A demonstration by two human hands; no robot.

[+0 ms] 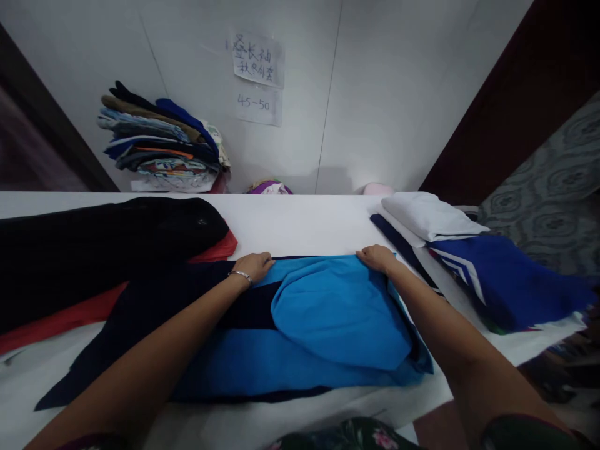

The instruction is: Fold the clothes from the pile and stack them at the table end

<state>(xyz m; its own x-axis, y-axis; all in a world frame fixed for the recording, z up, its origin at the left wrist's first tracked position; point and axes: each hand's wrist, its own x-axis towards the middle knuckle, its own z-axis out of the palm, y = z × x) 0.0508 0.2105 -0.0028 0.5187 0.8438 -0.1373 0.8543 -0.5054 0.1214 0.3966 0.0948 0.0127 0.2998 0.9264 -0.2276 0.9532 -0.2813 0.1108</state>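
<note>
A blue and navy long-sleeved garment (337, 312) lies across the white table in front of me, its right part folded over in a rounded flap. My left hand (254, 266), with a silver bracelet at the wrist, pinches the garment's far edge near its middle. At the far right corner of the same cloth, my right hand (377, 257) has its fingers closed on the edge. The two hands are apart, with bright blue fabric stretched between them. The garment's dark left part passes under my left forearm.
Black clothing (107, 250) over a red piece (215, 248) lies at the left. On the right are a folded white garment (429, 215) and a blue one with white stripes (506, 281). A clothes stack (164, 140) stands against the wall, beside handwritten paper notes (257, 78).
</note>
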